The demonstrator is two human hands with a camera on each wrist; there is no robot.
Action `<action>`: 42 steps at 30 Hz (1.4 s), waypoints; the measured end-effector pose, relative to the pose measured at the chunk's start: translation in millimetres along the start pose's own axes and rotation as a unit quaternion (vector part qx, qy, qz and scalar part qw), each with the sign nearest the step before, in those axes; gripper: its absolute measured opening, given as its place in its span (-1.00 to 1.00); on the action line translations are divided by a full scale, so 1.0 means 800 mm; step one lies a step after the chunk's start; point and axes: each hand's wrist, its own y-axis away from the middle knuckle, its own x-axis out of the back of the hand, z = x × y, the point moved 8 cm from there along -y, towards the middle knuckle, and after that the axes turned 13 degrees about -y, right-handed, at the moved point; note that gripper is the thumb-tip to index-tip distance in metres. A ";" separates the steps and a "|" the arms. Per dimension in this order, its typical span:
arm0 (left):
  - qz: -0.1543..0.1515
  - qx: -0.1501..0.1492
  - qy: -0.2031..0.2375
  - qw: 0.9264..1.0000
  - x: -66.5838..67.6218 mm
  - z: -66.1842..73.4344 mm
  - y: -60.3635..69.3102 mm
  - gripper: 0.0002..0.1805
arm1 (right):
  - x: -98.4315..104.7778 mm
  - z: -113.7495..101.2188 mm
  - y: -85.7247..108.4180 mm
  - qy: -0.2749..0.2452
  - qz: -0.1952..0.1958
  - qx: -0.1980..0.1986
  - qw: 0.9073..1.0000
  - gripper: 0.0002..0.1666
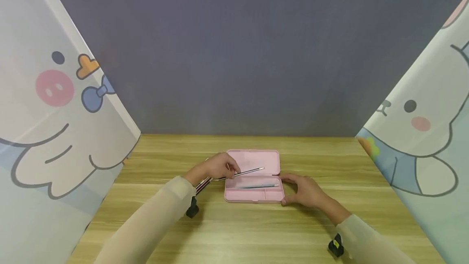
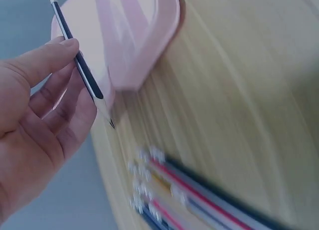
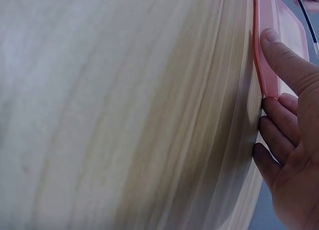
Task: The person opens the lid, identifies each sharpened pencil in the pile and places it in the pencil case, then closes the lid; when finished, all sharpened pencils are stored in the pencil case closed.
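Black-and-silver striped pencil point(image 2: 85, 73), sharpened, white-ended: pinched by the left hand point(image 1: 219, 166), thumb against fingers, over the open pink case point(image 1: 260, 159). Right hand point(image 1: 307, 190): digits spread, touching the case's right end.

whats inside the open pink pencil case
At least one blue pencil lies in its rear compartment. The left hand, holding a dark striped pencil over the case, covers the open lid's left hinge-side corner; anything there is hidden.
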 end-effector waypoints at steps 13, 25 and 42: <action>-0.022 0.016 -0.107 0.994 -0.049 0.031 -0.049 -0.80 | 0.001 -0.007 0.000 0.014 0.002 0.030 0.999 0.03; -0.029 0.063 -0.213 0.975 -0.061 0.044 -0.059 -0.80 | 0.000 -0.003 0.000 0.009 -0.006 0.019 1.000 0.02; -0.014 0.044 -0.261 0.964 -0.067 0.050 -0.052 -0.76 | 0.000 -0.002 -0.002 0.017 -0.007 0.023 1.000 0.04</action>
